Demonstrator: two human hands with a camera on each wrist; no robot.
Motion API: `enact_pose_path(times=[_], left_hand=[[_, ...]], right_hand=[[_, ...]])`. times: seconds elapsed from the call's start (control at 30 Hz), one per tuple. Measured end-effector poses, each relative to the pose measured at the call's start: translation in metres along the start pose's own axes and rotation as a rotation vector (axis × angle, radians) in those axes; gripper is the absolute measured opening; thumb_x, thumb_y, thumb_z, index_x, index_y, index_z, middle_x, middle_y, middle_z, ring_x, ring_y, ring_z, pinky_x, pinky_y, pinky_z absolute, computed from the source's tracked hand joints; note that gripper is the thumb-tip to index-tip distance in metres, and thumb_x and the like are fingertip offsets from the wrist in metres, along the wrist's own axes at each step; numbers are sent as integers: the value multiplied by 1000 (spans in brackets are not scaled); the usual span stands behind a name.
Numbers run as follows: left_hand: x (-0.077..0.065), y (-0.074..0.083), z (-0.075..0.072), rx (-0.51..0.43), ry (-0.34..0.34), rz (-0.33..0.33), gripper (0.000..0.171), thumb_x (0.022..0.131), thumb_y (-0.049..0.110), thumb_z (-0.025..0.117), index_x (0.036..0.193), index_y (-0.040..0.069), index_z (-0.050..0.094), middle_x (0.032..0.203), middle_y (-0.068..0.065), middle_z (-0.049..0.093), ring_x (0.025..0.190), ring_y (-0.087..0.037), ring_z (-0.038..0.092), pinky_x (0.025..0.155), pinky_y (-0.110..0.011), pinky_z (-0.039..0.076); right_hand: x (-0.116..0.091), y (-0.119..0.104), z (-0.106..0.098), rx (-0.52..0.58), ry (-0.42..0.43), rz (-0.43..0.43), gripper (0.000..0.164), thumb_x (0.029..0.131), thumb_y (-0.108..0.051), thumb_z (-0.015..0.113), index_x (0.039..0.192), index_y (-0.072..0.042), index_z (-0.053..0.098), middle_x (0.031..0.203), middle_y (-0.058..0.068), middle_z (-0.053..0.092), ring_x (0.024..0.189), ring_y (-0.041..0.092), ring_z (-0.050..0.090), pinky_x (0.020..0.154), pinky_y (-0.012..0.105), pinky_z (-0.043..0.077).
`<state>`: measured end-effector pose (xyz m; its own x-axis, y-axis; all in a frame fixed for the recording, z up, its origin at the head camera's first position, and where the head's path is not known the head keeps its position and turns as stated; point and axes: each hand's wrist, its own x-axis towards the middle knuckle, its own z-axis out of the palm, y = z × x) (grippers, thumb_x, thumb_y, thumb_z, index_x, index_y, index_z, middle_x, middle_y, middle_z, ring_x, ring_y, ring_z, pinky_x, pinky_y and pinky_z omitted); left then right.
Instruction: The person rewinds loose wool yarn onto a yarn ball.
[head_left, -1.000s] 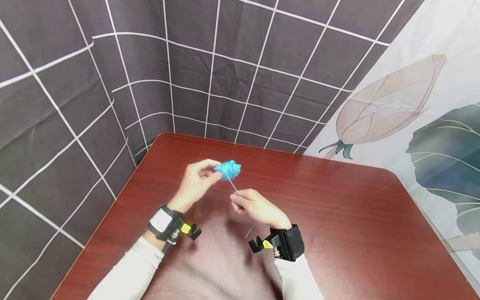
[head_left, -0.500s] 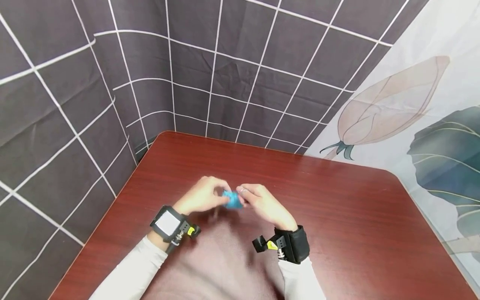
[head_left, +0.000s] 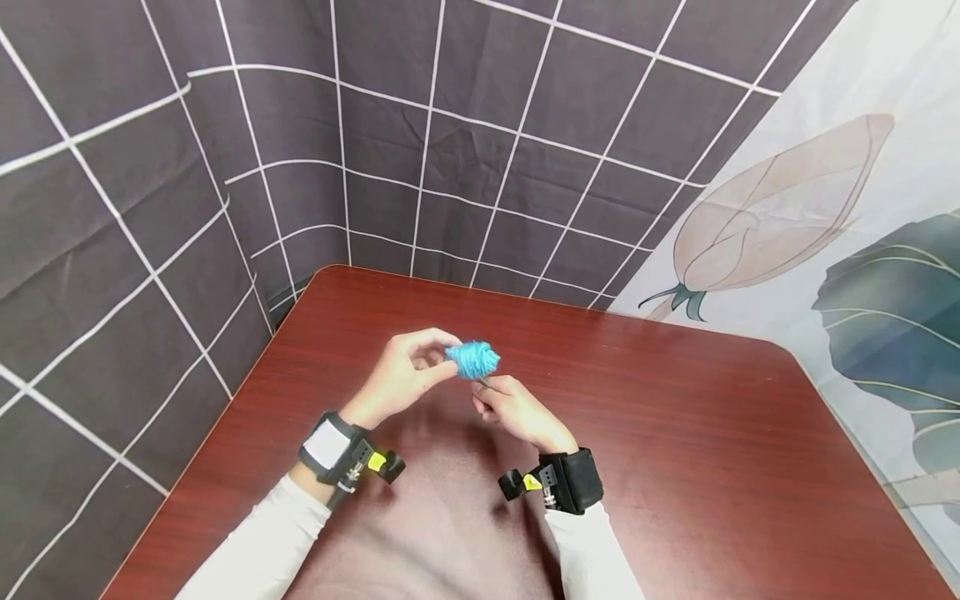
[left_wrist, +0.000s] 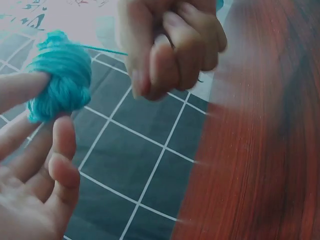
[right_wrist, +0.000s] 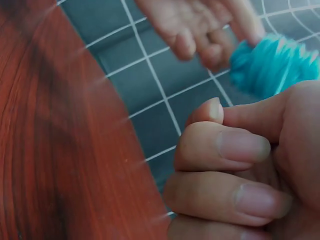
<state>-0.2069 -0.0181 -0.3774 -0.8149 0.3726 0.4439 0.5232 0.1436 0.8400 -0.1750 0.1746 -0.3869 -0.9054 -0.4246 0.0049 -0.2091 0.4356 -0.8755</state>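
A small bundle of turquoise yarn (head_left: 474,360) is held above the table, its strands wound around the middle. My left hand (head_left: 401,372) grips its left end between thumb and fingers. From the bundle a taut yarn strand (left_wrist: 107,50) runs to my right hand (head_left: 519,414), as the left wrist view shows. That hand pinches the strand between thumb and index finger, with the other fingers curled in. It sits just below and to the right of the bundle. In the right wrist view, the curled fingers (right_wrist: 240,147) hide the pinched yarn.
The red-brown wooden table (head_left: 697,433) extends beneath both hands. A dark cloth with a white grid (head_left: 480,150) hangs behind and at the left. A white cloth with a leaf and bud print (head_left: 757,225) hangs at the right.
The bundle dipped toward me half a second ago with my right hand beside it, then rose again. Compared with a second ago, it is slightly right and the strand between my hands looks shorter.
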Motion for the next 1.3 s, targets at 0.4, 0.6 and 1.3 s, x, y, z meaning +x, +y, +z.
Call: enact_pose_path(times=[0.4,0.6,1.3], left_hand=[[-8,35,-7,59,-347,119,21,79,1,67,100,0,66,81,-10,63,69,-17,54,55,-33,48],[-8,35,-8,93,-311,73,20,77,2,68,98,1,66,80,-9,63,69,-17,55,57,-35,50],[-1,6,-2,1,-31,-281,20,83,12,65,101,3,62,88,-16,64,72,-29,64,63,-38,57]], right_hand=[[-5,-9,-13,-194,112,-24,34,98,-21,42,67,-10,50,60,-1,40,57,11,41,56,27,35],[-7,-17,-11,-273,189,-82,32,97,-26,45,69,-12,52,61,-2,39,58,11,40,55,26,33],[-19,2,-48,-210,578,-96,27,85,-40,61,84,-13,63,77,2,62,66,15,55,61,34,46]])
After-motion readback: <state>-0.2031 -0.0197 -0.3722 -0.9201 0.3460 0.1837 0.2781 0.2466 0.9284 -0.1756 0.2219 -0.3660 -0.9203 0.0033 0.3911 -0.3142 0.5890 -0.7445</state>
